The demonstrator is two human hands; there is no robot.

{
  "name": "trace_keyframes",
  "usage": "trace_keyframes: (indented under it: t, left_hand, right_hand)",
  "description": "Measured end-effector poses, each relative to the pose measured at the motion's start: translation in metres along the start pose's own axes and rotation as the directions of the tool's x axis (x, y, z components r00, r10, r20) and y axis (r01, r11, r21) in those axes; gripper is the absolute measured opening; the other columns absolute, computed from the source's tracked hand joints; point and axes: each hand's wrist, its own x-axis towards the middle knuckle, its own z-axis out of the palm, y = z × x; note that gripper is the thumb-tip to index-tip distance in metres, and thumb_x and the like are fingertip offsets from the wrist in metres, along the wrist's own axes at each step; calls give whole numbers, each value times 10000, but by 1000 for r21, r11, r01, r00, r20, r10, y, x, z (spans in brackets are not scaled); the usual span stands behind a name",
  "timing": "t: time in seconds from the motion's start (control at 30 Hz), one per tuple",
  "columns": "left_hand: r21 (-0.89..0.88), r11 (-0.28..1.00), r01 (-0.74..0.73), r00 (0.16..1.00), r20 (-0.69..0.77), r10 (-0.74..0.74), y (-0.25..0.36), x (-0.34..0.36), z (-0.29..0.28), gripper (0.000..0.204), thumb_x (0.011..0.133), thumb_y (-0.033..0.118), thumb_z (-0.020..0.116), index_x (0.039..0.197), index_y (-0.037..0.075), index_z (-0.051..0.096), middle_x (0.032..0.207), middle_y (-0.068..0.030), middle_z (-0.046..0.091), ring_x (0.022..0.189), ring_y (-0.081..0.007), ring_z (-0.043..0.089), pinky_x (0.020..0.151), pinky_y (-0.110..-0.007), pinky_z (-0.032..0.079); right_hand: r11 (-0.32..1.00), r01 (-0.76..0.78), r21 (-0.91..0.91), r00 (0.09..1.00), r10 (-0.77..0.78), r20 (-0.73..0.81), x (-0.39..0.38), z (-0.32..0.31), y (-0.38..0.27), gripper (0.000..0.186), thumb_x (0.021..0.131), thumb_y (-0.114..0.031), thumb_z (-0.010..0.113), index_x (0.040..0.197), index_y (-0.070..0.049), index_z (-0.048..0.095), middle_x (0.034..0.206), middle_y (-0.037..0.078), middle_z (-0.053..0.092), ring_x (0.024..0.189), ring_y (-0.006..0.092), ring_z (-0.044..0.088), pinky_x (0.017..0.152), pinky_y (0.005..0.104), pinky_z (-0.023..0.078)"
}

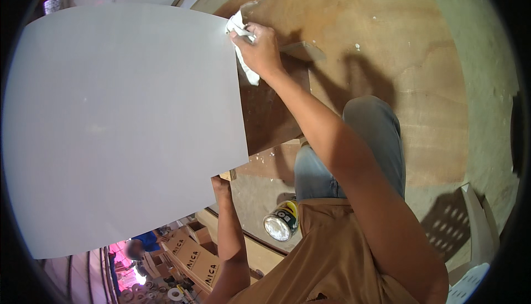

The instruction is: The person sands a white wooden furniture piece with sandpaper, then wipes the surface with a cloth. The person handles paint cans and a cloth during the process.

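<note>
A large smooth white panel [127, 121] fills the left half of the view. At its far right corner, my right hand [260, 47] grips a crumpled white cloth [237, 24], which lies against the panel's edge and hangs down beside it. My left hand [220, 185] reaches up at the panel's near right corner, next to a small piece of wood [228, 175]. The panel hides most of its fingers, so what they hold does not show. Under the panel's right side is a dark brown wooden support [271, 105].
A metal can [281, 222] stands on the floor by my knee. Brown plywood [415, 110] with white specks covers the floor at right. Cardboard boxes [191, 254] and tape rolls [175, 293] lie at lower left, with another person [145, 242] beyond. A white slotted plastic piece [469, 284] is at lower right.
</note>
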Motion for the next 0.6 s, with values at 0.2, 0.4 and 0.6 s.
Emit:
trace_keyframes:
  t: [0.2,0.4,0.6]
  left_hand:
    - [282,957,-68,997,-3,71,10,-4,-4,491,1010,338,390,1263,-55,540,1250,-231,544,1169,-394,496,991,-487,380]
    - [315,939,-137,987,-36,156,23,5,7,551,1011,383,335,1279,-64,517,1225,-245,541,1164,-396,492,986,-471,379]
    - [312,937,-160,976,-93,198,5,-2,3,476,1024,349,377,1242,-38,548,1211,-185,597,1093,-346,573,950,-436,442]
  right_hand:
    - [994,73,84,992,-81,100,-128,-31,-25,157,850,-67,690,972,31,674,925,142,692,852,232,674,767,345,514]
    - [999,-35,25,996,32,83,-106,-25,-17,172,841,-118,711,872,45,664,765,156,676,667,194,627,633,330,488]
    - [990,13,-140,977,17,212,-103,-38,-32,142,809,-88,676,844,36,615,830,221,622,733,395,621,641,429,484]
